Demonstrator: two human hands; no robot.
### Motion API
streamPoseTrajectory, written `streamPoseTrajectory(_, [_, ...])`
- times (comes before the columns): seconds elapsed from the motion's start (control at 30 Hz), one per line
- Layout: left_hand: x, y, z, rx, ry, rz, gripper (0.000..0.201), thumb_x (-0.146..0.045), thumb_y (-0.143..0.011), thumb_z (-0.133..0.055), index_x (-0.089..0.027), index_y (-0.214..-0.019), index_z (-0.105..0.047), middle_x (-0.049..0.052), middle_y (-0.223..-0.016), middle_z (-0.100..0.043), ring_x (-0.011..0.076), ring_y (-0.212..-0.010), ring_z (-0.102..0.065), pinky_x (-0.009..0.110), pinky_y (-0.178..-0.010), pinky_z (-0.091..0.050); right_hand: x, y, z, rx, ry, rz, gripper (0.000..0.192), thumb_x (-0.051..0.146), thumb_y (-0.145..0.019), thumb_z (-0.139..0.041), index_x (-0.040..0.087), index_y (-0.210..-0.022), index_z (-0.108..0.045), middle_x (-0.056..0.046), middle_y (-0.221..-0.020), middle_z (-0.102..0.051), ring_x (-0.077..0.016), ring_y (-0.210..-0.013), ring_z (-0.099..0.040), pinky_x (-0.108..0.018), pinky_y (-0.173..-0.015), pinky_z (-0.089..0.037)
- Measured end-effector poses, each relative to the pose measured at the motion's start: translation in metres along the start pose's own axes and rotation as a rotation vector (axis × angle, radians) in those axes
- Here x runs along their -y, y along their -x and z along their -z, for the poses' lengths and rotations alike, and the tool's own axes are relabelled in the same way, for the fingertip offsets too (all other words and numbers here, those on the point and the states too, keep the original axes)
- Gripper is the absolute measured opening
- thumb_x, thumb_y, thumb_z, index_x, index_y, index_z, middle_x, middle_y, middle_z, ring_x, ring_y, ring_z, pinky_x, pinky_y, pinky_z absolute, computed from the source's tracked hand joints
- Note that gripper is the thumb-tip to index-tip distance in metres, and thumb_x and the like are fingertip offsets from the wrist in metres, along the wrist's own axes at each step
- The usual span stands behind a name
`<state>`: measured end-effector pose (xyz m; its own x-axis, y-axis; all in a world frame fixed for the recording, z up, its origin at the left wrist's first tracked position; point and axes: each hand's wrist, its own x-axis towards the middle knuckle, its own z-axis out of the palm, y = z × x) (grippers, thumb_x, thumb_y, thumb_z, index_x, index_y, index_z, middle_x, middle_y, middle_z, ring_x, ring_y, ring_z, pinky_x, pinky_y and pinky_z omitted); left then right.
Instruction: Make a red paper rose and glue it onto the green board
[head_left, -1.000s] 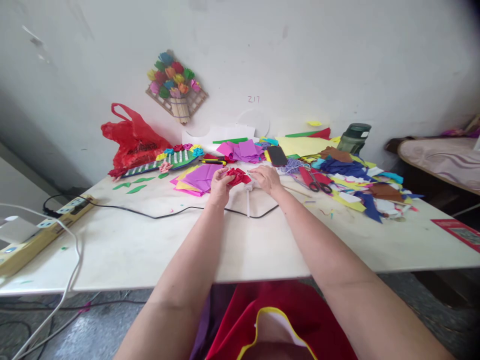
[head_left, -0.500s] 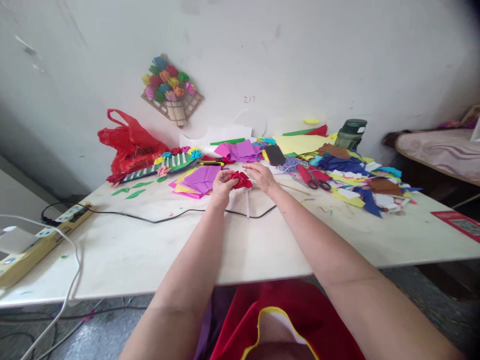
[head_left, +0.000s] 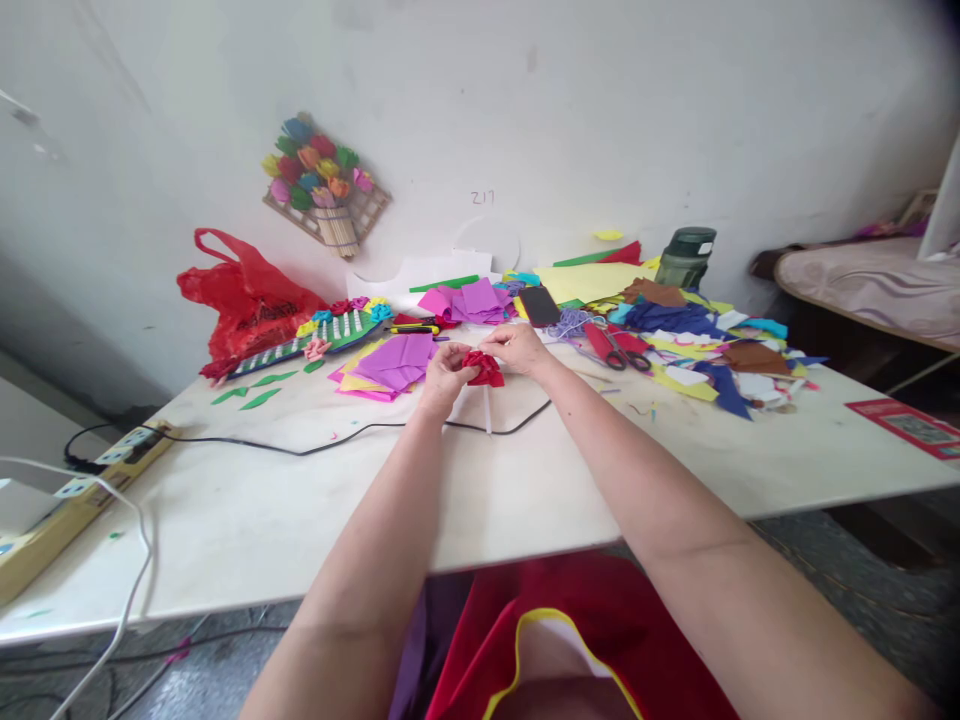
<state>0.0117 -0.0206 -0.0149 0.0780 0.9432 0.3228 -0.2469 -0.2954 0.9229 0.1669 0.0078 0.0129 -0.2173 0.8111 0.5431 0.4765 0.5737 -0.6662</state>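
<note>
My left hand [head_left: 444, 378] is closed on a red paper flower [head_left: 484, 370] with ruffled petals, gripping its left side above the table. Thumb and fingers of my right hand [head_left: 519, 350] are pinched together at the flower's upper edge, touching it; the fingertips are partly hidden. Just below the flower, a thin whitish stick [head_left: 487, 412] points toward me; its far end is hidden. Left of my left hand lies a stack of purple, pink and yellow paper sheets [head_left: 394, 362].
A black cord [head_left: 300, 452] crosses the table [head_left: 337, 540] from a power strip [head_left: 97, 490]. Scissors [head_left: 626, 358], a phone [head_left: 538, 307] and paper scraps [head_left: 682, 345] lie right. A green board with paper flowers [head_left: 352, 325], green leaves [head_left: 259, 398] and a red bag [head_left: 247, 305] are left.
My right hand's fingers have come down from above the flower and closed at its upper edge. My left hand keeps hold of the flower. The whole view has shifted slightly.
</note>
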Motion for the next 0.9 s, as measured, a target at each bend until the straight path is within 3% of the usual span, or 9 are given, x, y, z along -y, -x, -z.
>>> streamPoseTrajectory(0.33, [-0.003,0.001,-0.002,0.024,0.000,0.016,0.048,-0.018,-0.047,-0.079,-0.016,-0.087,-0.053,-0.001,-0.065,-0.065,0.0130,-0.059,-0.061,0.028,-0.062,-0.047,-0.003,-0.001,0.003,0.054,0.032,-0.034,0.012,0.028,-0.070,-0.068,0.018,-0.066,-0.075,-0.001,-0.065,-0.069,-0.0155,-0.067,-0.062,-0.024,-0.062,-0.044])
streamPoseTrajectory(0.73, [-0.003,0.002,0.000,0.067,-0.026,0.048,0.053,-0.022,-0.049,-0.081,-0.017,-0.094,-0.052,-0.002,-0.063,-0.064,0.0135,-0.057,-0.060,0.027,-0.059,-0.044,0.007,0.002,0.004,0.073,0.108,0.031,0.013,0.024,-0.072,-0.063,0.018,-0.069,-0.074,-0.001,-0.068,-0.069,-0.0128,-0.064,-0.058,-0.023,-0.060,-0.041])
streamPoseTrajectory(0.9, [-0.002,0.002,0.000,0.083,-0.022,0.042,0.053,-0.024,-0.048,-0.082,-0.016,-0.091,-0.052,-0.001,-0.063,-0.065,0.0123,-0.055,-0.059,0.026,-0.058,-0.045,0.003,0.001,0.006,0.106,0.123,0.120,0.015,0.025,-0.073,-0.062,0.018,-0.068,-0.074,-0.002,-0.070,-0.068,-0.0130,-0.066,-0.058,-0.024,-0.062,-0.040])
